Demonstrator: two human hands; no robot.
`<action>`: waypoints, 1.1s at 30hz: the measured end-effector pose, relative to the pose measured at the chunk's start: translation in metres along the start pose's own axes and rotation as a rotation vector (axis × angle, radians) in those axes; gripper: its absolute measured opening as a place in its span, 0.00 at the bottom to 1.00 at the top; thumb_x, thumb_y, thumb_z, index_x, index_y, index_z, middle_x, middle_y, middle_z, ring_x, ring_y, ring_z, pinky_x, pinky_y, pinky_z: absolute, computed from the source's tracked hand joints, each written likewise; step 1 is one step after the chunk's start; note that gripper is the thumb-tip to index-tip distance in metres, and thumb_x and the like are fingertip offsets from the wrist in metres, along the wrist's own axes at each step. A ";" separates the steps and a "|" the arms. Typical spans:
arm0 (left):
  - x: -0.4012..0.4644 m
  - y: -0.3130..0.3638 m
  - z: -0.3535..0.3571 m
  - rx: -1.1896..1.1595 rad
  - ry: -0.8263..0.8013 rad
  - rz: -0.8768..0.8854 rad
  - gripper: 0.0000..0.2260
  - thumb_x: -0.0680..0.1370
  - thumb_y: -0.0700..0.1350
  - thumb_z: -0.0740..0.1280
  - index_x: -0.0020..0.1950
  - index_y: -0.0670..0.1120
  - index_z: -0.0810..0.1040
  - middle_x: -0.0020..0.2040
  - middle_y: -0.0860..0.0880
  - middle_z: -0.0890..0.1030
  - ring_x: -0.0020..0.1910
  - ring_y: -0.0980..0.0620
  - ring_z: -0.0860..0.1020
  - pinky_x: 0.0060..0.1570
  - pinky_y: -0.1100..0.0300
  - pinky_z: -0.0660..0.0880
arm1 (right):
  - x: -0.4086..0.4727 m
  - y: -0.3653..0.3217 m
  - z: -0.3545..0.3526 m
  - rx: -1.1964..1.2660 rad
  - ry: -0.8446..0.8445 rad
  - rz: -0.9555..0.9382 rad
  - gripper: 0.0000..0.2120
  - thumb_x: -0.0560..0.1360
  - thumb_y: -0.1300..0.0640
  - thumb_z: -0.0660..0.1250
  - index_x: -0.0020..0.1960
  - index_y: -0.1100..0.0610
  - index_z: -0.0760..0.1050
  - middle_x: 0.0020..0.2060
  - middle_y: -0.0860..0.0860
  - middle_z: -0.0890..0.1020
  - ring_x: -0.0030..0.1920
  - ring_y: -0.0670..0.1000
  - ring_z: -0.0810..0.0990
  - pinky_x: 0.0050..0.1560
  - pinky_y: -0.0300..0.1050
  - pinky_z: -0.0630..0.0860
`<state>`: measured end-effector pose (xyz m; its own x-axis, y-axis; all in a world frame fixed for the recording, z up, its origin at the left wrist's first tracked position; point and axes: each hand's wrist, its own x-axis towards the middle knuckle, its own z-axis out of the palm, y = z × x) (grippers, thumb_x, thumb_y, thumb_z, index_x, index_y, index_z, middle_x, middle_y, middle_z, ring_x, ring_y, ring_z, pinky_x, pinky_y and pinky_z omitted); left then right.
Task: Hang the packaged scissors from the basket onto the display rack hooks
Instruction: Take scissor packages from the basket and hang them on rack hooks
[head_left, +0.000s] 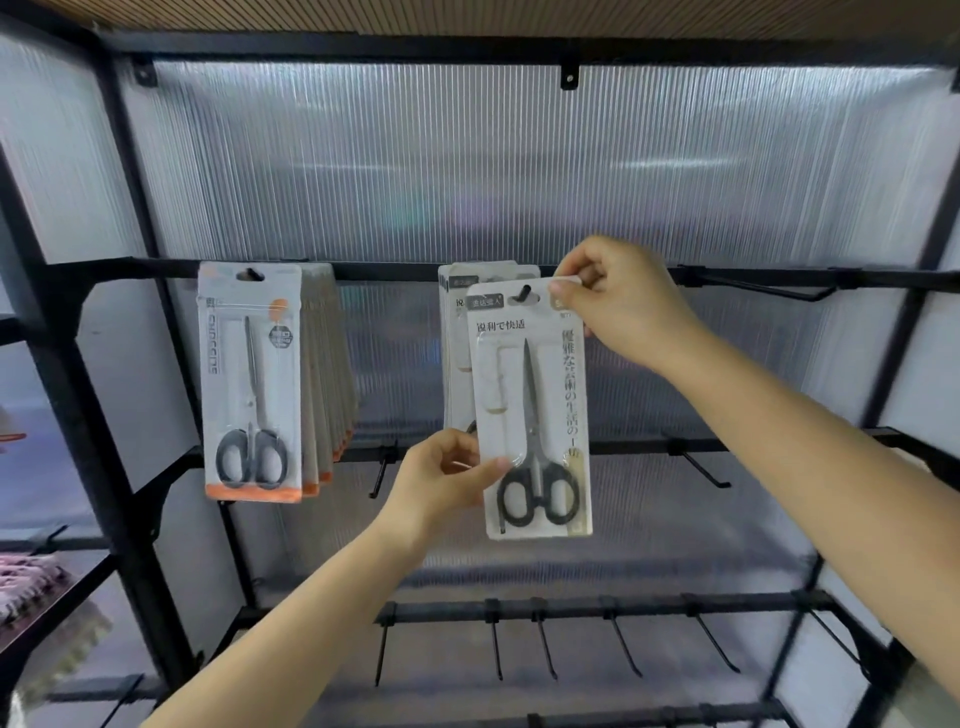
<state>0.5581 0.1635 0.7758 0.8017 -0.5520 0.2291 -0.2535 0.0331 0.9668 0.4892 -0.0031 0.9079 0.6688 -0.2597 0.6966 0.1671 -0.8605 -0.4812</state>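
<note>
Black-handled scissors pack (532, 410) hangs between grips: right hand (618, 301) pinching top corner, left hand (441, 480) pinching lower edge.

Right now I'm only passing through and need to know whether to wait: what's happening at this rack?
A person is hanging a scissors pack on a top-row hook. The right hand pinches its top corner, and the left hand grips its lower left edge. The hook tip already shows through the pack's hang hole, in front of other packs hanging there. A full stack hangs to the left; the lower hooks are bare.
</note>
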 end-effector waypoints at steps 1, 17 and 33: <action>0.003 -0.001 0.001 0.021 0.017 0.002 0.05 0.73 0.41 0.72 0.42 0.42 0.77 0.41 0.43 0.79 0.41 0.48 0.77 0.44 0.54 0.79 | 0.001 0.001 0.003 -0.019 0.012 -0.006 0.04 0.77 0.59 0.66 0.44 0.54 0.73 0.39 0.53 0.79 0.36 0.45 0.74 0.40 0.37 0.73; 0.072 -0.015 -0.002 0.286 0.354 0.040 0.06 0.75 0.44 0.70 0.45 0.45 0.73 0.37 0.53 0.73 0.35 0.57 0.70 0.34 0.69 0.67 | 0.038 0.024 0.050 -0.228 0.026 -0.060 0.07 0.80 0.62 0.58 0.46 0.64 0.71 0.43 0.56 0.77 0.43 0.56 0.76 0.42 0.52 0.73; 0.076 -0.006 0.003 0.483 0.395 0.087 0.08 0.78 0.42 0.65 0.51 0.44 0.66 0.50 0.46 0.72 0.41 0.50 0.71 0.38 0.58 0.68 | 0.019 0.018 0.051 -0.655 0.016 -0.091 0.12 0.78 0.64 0.58 0.61 0.60 0.71 0.55 0.55 0.73 0.57 0.55 0.70 0.44 0.47 0.68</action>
<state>0.6187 0.1193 0.7873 0.8835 -0.2116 0.4180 -0.4682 -0.3668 0.8039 0.5416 -0.0014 0.8856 0.6609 -0.1756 0.7297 -0.2562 -0.9666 -0.0005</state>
